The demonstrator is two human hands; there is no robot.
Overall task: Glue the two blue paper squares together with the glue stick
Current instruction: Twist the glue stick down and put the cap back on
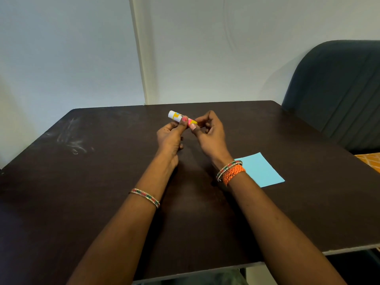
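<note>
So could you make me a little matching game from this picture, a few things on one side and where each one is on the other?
Things:
1. glue stick
2. blue paper
3. orange braided band
4. dark chair

Places:
A. flat on the table, beside the right forearm
B. behind the table's far right corner
C. held up between both hands
D. around the right wrist

Pairs: 1-C, 2-A, 3-D, 4-B. The left hand and the right hand both grip the stick.

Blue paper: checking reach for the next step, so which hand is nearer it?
Right. The right hand is just up-left of the paper; the left hand is farther left.
</note>
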